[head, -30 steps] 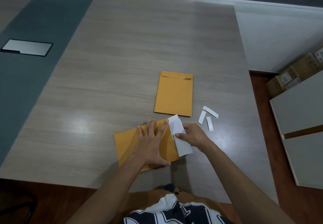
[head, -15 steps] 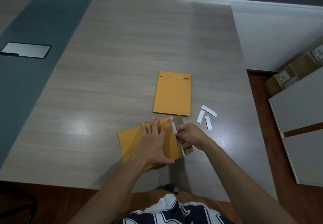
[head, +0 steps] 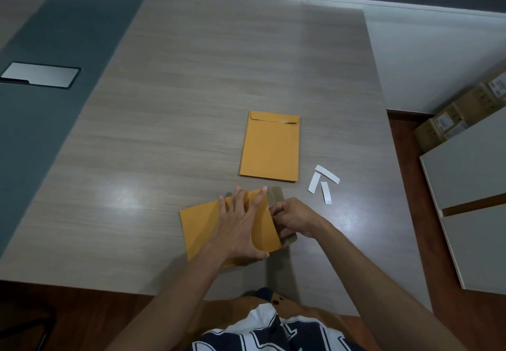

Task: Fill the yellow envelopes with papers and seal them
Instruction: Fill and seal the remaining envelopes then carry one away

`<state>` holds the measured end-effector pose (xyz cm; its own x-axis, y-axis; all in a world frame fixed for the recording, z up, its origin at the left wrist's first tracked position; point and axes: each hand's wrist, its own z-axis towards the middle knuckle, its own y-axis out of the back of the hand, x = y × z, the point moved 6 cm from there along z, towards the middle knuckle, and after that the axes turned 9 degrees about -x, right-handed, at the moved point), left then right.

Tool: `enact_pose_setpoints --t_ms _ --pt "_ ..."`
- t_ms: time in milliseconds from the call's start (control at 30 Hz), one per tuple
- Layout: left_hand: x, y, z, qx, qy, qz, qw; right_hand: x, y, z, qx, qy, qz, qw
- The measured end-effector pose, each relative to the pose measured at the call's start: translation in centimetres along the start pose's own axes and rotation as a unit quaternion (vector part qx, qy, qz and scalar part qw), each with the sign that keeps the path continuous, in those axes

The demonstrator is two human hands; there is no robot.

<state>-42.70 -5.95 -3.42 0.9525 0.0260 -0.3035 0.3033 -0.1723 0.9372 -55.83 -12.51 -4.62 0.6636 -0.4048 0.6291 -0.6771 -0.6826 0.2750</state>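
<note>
A yellow envelope (head: 201, 224) lies at an angle near the table's front edge. My left hand (head: 241, 224) presses flat on it with fingers spread. Its brownish flap (head: 275, 196) lies open to the right. My right hand (head: 294, 218) sits at the envelope's mouth with fingers curled, pinching at the flap edge; the white paper is no longer visible. A second yellow envelope (head: 269, 146) lies flat farther back with its flap folded down. Three white paper strips (head: 323, 182) lie to the right.
The grey wood table (head: 191, 90) has a dark blue-grey band on the left with a metal cover plate (head: 39, 74). White cabinets (head: 471, 186) and cardboard boxes (head: 460, 115) stand at the right, beyond the table edge.
The white paper that stuck out of the near envelope has gone inside it. My right hand has moved in to the envelope's mouth, and the brownish flap now shows.
</note>
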Motion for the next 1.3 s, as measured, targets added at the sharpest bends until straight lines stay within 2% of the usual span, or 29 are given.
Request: enact_pose_setpoints --t_ms 100,200,267,333,467,767,1300 --pt "0.5 -0.5 0.1 0.008 0.001 0.014 1.000 0.1 0.1 0.1 0.005 0.004 0.003 1.000" --pt "1.6 -1.8 0.0 0.045 0.017 0.048 0.998 0.2 1.7 0.5 -0.076 0.028 0.013 0.997" --pt "2.1 -2.7 -0.2 0.075 0.028 0.071 0.994 0.4 2.9 0.8 -0.167 0.092 -0.062 0.980" --pt "2.1 -3.1 -0.2 0.079 0.031 0.068 0.994 0.7 2.7 1.0 -0.204 0.164 -0.169 0.950" --pt "1.7 -3.0 0.5 0.052 0.034 0.064 0.996 0.2 1.2 1.4 -0.182 0.213 -0.289 0.916" --pt "1.7 -3.0 1.0 0.051 0.054 0.050 0.996 0.5 0.4 1.6 -0.160 0.263 -0.375 0.874" --pt "1.8 -3.1 1.2 0.046 0.054 0.046 0.996 1.1 0.1 2.8 -0.153 0.249 -0.355 0.888"
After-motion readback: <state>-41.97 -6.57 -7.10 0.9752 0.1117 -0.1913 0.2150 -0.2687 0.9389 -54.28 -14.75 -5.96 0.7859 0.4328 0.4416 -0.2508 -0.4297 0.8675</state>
